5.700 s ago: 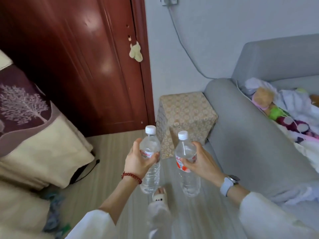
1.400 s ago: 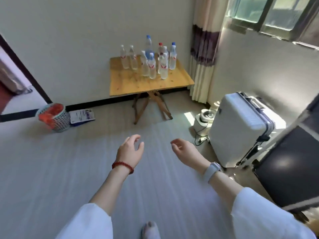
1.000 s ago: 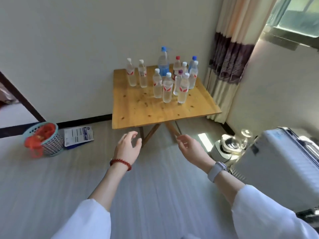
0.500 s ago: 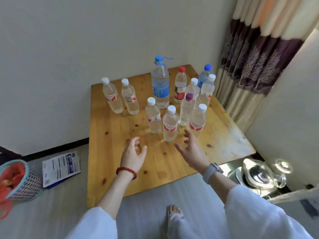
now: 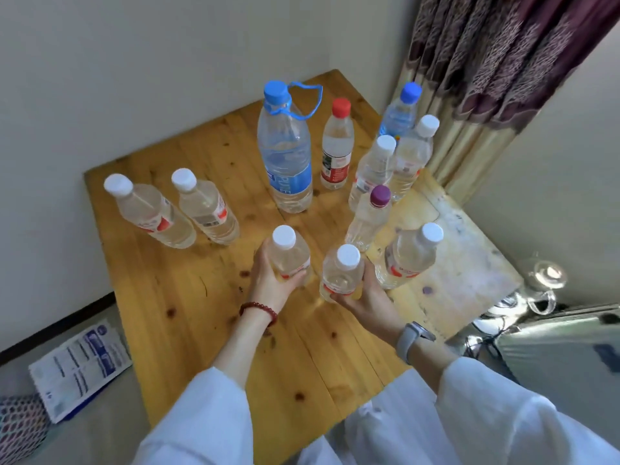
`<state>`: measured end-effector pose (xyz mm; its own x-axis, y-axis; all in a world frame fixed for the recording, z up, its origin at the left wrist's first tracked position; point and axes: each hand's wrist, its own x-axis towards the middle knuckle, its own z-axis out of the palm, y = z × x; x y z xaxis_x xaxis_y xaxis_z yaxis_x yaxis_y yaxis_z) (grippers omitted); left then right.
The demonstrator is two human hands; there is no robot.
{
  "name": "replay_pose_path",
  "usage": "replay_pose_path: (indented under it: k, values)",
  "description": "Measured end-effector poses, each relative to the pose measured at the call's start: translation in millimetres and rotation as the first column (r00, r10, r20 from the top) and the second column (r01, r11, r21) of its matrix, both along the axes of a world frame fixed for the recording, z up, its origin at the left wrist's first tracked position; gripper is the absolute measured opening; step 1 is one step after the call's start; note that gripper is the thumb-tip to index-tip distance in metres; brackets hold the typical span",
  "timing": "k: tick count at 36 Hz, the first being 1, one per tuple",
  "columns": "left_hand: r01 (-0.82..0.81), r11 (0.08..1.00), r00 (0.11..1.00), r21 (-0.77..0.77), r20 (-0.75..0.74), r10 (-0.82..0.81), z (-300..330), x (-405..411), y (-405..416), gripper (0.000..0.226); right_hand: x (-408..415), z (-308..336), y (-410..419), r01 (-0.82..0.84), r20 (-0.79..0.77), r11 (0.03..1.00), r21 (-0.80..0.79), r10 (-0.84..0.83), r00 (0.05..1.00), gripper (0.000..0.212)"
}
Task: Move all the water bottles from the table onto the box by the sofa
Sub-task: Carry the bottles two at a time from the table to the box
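Both hands, left hand [image 5: 271, 283] and right hand [image 5: 364, 297], were curled round a bottle [image 5: 289, 255] and a second bottle [image 5: 340, 273] apiece, seemingly not yet lifted off the table [image 5: 208, 317], where nine others waited; the box was out of view.

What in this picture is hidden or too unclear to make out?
- Box and sofa: outside the head view.
- Blue-capped small bottle: blurred, and its lower part sits behind white-capped bottles.
- Leaflet text: too small.
- Basket: cut by the left edge.
- Left hand fingertips: behind its bottle.
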<state>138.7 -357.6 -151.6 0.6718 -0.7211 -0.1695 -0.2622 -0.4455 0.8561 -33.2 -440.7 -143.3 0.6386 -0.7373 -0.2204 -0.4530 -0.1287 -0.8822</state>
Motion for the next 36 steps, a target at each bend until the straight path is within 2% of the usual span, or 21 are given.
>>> replay_pose_path:
  k: [3,10,12,14,17,20,22,27,33,36]
  values:
    - [0.050,0.998,0.996,-0.024,-0.073,-0.051,-9,12,-6,0.081,1,1,5,0.062,-0.022,0.998,-0.020,-0.062,0.998,0.075]
    - [0.175,0.976,0.979,-0.128,-0.080,-0.186,-5,19,-7,0.059,-7,14,28,0.254,-0.070,0.964,-0.081,-0.260,0.963,0.066]
    - [0.203,0.967,0.968,-0.151,-0.117,-0.222,-2,12,-6,0.056,-18,21,35,0.295,-0.057,0.952,-0.086,-0.300,0.952,0.058]
    - [0.265,0.949,0.945,-0.170,-0.150,-0.290,3,0,-7,0.060,-32,29,44,0.330,-0.048,0.938,-0.108,-0.337,0.940,0.050]
    - [0.385,0.907,0.898,-0.171,-0.159,-0.411,11,-25,-12,0.079,-59,34,57,0.403,-0.095,0.912,-0.078,-0.409,0.908,0.062]
    - [0.498,0.854,0.842,-0.149,-0.155,-0.517,19,-64,-16,0.071,-93,39,72,0.481,-0.157,0.876,-0.042,-0.481,0.862,0.064]
    - [0.568,0.808,0.796,-0.156,-0.146,-0.587,25,-95,-17,0.076,-119,43,86,0.523,-0.215,0.849,-0.078,-0.527,0.822,0.062]
    - [0.755,0.646,0.628,-0.113,-0.157,-0.762,34,-189,-16,0.084,-200,53,133,0.675,-0.344,0.713,-0.193,-0.693,0.634,0.062]
    - [0.937,0.348,0.345,-0.037,-0.074,-0.936,40,-345,17,0.064,-331,62,223,0.897,-0.287,0.392,-0.201,-0.900,0.329,0.077]
    - [0.979,0.194,0.194,-0.055,-0.013,-0.981,45,-433,54,0.062,-403,65,281,0.949,-0.267,0.248,-0.196,-0.944,0.192,0.070]
